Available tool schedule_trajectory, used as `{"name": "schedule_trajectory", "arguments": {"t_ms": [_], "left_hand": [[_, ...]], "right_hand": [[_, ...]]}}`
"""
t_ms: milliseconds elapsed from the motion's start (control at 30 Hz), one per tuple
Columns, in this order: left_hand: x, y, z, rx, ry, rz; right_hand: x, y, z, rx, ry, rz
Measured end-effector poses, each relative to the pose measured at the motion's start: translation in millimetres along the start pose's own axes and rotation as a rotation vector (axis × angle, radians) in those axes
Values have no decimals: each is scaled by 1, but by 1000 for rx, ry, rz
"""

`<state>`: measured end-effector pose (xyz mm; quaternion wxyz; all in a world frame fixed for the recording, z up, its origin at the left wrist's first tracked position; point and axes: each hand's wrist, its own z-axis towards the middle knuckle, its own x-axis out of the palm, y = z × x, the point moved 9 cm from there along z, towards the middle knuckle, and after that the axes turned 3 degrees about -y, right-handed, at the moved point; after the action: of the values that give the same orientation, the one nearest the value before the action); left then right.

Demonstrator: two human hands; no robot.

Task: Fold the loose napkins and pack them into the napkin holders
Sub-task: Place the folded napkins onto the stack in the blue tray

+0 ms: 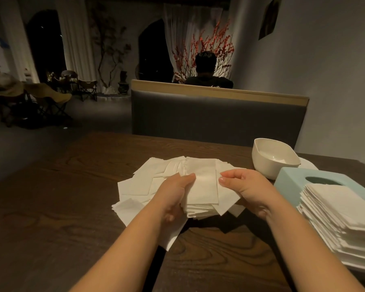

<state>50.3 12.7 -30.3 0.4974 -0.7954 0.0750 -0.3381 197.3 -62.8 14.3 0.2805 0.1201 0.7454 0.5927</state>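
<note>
A thick bundle of folded white napkins is held over the table's middle. My left hand grips its left side, thumb on top. My right hand pinches its right edge between thumb and fingers. Loose white napkins lie spread beneath and to the left of the bundle. A light blue napkin holder with an oval opening stands at the right. In front of the holder sits a tall stack of napkins.
A white bowl stands behind the blue holder on the dark wooden table. A grey booth seat back rises past the far edge, with a person seated beyond it, facing away. Folding chairs stand far left.
</note>
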Motion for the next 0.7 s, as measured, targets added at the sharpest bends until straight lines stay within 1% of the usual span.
{"name": "schedule_trajectory", "arguments": {"t_ms": [67,133,233,267,333,367,433,500,533,600,700], "left_hand": [[-4,0,5,6,-21,-8],[-10,-4,9,27,-63,-27],[-15,-4,10,35,-114,-58],[-14,-3,9,33,-116,-80],[-8,0,5,14,-104,-163],[-4,0,3,2,-95,-201],[0,0,3,-24,-86,-248],[3,1,6,-53,-61,-223],[5,2,6,-59,-44,-189],[9,4,3,-43,-16,-109],[10,3,0,61,-31,24]], "right_hand": [[-3,-1,0,3,3,-11],[-13,1,1,-26,-54,12],[-27,11,-2,-90,-171,201],[-27,15,-5,-116,-171,280],[-17,21,-10,-136,-100,400],[-7,21,-12,-133,-53,401],[11,17,-13,-124,-27,255],[17,17,-13,-151,-106,76],[19,17,-13,-166,-145,36],[23,15,-14,-177,-176,30],[26,11,-14,-178,-191,37]]}}
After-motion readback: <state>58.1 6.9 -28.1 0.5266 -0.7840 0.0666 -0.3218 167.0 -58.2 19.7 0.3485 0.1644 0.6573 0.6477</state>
